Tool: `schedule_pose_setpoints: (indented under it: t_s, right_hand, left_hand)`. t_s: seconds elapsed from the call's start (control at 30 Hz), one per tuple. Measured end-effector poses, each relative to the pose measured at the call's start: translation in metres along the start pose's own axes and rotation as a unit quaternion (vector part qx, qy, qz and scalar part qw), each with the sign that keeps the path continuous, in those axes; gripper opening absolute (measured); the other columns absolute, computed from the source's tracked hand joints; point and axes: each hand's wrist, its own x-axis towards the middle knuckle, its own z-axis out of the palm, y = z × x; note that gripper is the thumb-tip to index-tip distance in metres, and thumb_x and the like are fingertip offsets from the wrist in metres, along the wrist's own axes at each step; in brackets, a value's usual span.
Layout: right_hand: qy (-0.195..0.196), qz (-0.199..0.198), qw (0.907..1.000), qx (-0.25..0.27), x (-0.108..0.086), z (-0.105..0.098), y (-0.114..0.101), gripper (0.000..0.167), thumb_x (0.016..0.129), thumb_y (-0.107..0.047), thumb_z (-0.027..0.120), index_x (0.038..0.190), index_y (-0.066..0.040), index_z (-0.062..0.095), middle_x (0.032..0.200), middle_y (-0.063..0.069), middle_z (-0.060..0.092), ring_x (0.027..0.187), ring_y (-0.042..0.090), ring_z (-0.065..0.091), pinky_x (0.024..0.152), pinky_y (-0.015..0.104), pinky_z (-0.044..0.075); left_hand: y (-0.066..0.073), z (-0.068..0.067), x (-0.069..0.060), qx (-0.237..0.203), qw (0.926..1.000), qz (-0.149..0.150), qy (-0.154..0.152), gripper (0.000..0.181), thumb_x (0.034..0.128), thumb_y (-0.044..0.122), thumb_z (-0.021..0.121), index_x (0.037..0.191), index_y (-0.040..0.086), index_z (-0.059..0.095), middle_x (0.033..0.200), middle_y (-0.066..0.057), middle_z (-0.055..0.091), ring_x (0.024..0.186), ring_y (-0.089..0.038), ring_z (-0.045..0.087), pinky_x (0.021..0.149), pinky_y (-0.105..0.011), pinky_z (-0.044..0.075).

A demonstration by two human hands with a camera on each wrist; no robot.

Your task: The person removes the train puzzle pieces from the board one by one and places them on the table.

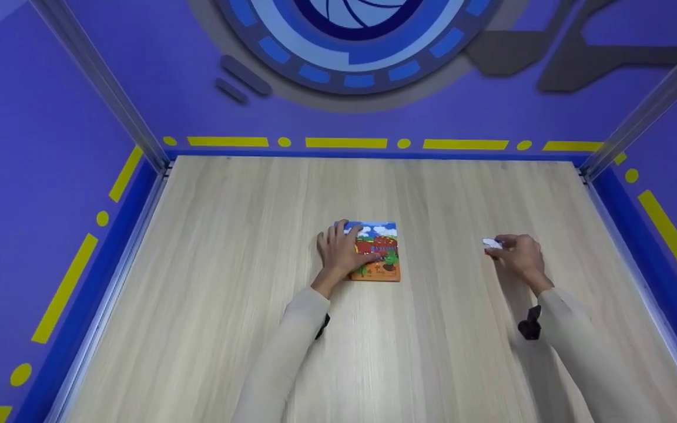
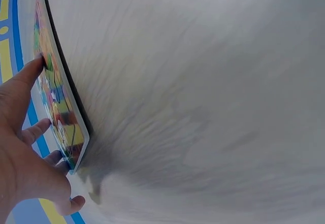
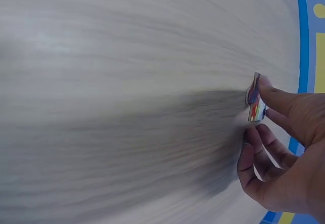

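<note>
A wood-grain table [image 1: 227, 252] is bordered by three purple wall panels [image 1: 327, 124]. From the left, two pale sleeves [image 1: 297, 329] are seen. Near the middle, one picture jigsaw board [image 1: 381, 242] is touched by the left hand [image 1: 339, 251], fingers spread wide, its left part hidden beneath; its thin pale edge is shown only by the left wrist view. Well apart to the right, one small jigsaw piece [image 1: 491, 242] is pinched by the right hand [image 1: 522, 257]; whitish in the head view, its red and yellow are revealed by the right wrist view.
</note>
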Motion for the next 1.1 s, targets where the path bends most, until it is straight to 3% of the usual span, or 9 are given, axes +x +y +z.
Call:
schedule_pose_setpoints:
  t_s: [0.2,0.33,0.43,0.57,0.73,0.9,1.1]
  right_hand:
    - [0.002,-0.022,0.9995,0.021,0.002,-0.002,-0.01,0.043,0.1,-0.017,0.065,0.134,0.009,0.06,0.116,0.029,0.071,0.093,0.032,0.075,0.065,0.016,0.044]
    - [0.007,-0.07,0.9972,0.024,0.002,0.002,-0.023,0.041,0.099,-0.016,0.066,0.13,0.009,0.063,0.116,0.032,0.067,0.088,0.035,0.075,0.059,0.017,0.047]
    - [0.006,-0.108,0.9939,0.022,0.002,0.009,-0.036,0.038,0.098,-0.013,0.067,0.128,0.01,0.065,0.114,0.033,0.069,0.094,0.039,0.073,0.064,0.021,0.05]
    - [-0.009,-0.134,0.9905,0.031,0.003,0.024,-0.053,0.036,0.098,-0.012,0.067,0.126,0.01,0.066,0.113,0.031,0.071,0.102,0.043,0.069,0.072,0.025,0.051]
    - [-0.045,-0.144,0.9867,0.061,0.008,0.049,-0.078,0.035,0.098,-0.011,0.065,0.126,0.01,0.066,0.114,0.03,0.071,0.104,0.041,0.069,0.074,0.024,0.052]
    - [-0.08,-0.143,0.9827,0.086,0.012,0.078,-0.107,0.034,0.099,-0.009,0.065,0.127,0.009,0.066,0.119,0.029,0.07,0.104,0.039,0.069,0.083,0.035,0.057]
    - [-0.098,-0.147,0.9789,0.102,0.011,0.109,-0.141,0.033,0.098,-0.006,0.065,0.128,0.008,0.065,0.122,0.027,0.07,0.109,0.038,0.069,0.095,0.049,0.056]
  left_hand:
    - [0.0,-0.002,0.003,0.008,0.9999,-0.008,-0.005,0.082,0.0772,0.06,0.082,0.145,0.021,0.056,0.157,-0.012,0.04,0.142,-0.034,0.036,0.117,-0.061,0.023]
    - [0.001,-0.006,0.003,-0.008,0.9999,0.001,-0.006,0.081,0.0776,0.058,0.083,0.144,0.018,0.058,0.156,-0.014,0.041,0.142,-0.035,0.035,0.117,-0.064,0.02]
    - [0.0,-0.009,0.003,-0.03,0.9994,0.016,0.0,0.076,0.0806,0.055,0.081,0.142,0.015,0.06,0.156,-0.017,0.041,0.142,-0.037,0.035,0.116,-0.066,0.019]
    - [-0.004,-0.012,0.002,-0.018,0.9992,0.027,0.023,0.068,0.0827,0.051,0.081,0.139,0.016,0.064,0.156,-0.017,0.043,0.141,-0.038,0.038,0.116,-0.066,0.021]
    - [-0.012,-0.02,0.0,0.015,0.9987,0.024,0.043,0.071,0.0796,0.054,0.083,0.137,0.016,0.066,0.153,-0.015,0.048,0.14,-0.037,0.044,0.116,-0.067,0.025]
    - [-0.018,-0.02,-0.001,0.016,0.9994,0.018,0.026,0.076,0.0788,0.053,0.084,0.141,0.013,0.063,0.153,-0.014,0.048,0.139,-0.035,0.045,0.116,-0.066,0.024]
    - [-0.015,-0.018,-0.003,0.017,0.9997,0.009,0.015,0.076,0.0791,0.049,0.085,0.142,0.014,0.062,0.152,-0.011,0.05,0.139,-0.033,0.046,0.117,-0.065,0.023]
